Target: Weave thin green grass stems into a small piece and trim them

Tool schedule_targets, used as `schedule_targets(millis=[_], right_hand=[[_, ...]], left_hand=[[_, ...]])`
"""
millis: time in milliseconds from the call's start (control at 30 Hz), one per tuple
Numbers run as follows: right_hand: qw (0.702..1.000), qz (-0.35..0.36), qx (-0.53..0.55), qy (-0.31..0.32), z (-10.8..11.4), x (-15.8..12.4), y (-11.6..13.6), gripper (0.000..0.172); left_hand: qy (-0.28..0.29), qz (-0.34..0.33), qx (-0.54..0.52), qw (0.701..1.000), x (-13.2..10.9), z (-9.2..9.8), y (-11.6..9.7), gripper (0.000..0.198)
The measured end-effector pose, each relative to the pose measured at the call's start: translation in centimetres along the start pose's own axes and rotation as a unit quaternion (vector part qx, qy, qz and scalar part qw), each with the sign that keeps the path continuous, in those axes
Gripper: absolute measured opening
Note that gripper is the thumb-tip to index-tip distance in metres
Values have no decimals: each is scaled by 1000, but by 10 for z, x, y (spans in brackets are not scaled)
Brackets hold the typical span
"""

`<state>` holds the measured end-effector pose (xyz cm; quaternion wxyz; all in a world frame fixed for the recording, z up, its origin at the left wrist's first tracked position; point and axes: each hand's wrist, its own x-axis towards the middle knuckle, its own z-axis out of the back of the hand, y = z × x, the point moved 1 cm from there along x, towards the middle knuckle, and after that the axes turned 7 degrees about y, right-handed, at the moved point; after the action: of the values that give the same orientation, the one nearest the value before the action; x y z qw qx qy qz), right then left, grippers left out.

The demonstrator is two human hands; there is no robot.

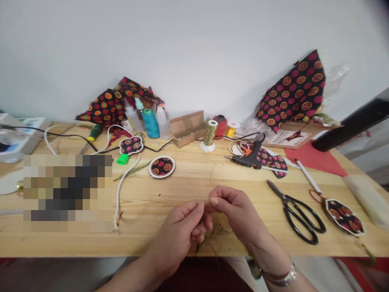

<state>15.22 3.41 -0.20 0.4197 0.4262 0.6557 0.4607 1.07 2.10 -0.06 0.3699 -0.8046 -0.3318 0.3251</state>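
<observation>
My left hand [182,233] and my right hand [235,215] meet near the front edge of the wooden table [188,182]. Both are closed in a pinch, fingertips touching, on thin olive-gold threads [212,235] that trail down between the hands onto the table. A fine strand runs up from the pinch toward the gold thread spool [210,134] at the back. A metal bracelet sits on my right wrist.
Black scissors [299,217] and an octagonal fabric ornament [344,216] lie to the right. A round fabric disc [162,166], glue gun [247,156], white cord [121,190], cardboard box [187,127], spools, bottles and patterned fabric [293,95] line the back. A blurred patch covers the left.
</observation>
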Motion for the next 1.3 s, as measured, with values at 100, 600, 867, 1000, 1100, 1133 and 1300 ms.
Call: schedule_targets(millis=[100, 600, 867, 1000, 1100, 1133, 1300], right_hand=[[1000, -2, -5, -1, 0, 0, 0, 17], [1000, -10, 5, 6, -7, 1, 5, 19], [1000, 0, 0, -6, -2, 0, 2, 19], [1000, 3, 0, -12, -1, -1, 1, 18], [1000, 3, 0, -19, -2, -1, 2, 19], [1000, 2, -2, -19, -2, -1, 2, 19], [995, 48, -85, -29, 1, -5, 7, 11]], left_hand=[[1, 0, 6, 1000, 0, 0, 0, 28], [-24, -3, 114, 993, 1, 1, -1, 25], [-5, -26, 12, 1000, -2, 1, -2, 25], [-8, -25, 85, 996, -3, 2, -3, 22], [-21, -23, 153, 988, -4, 2, -3, 27], [-24, -21, 169, 985, -4, 2, -4, 28], [-44, -12, 217, 975, -4, 1, -6, 29]])
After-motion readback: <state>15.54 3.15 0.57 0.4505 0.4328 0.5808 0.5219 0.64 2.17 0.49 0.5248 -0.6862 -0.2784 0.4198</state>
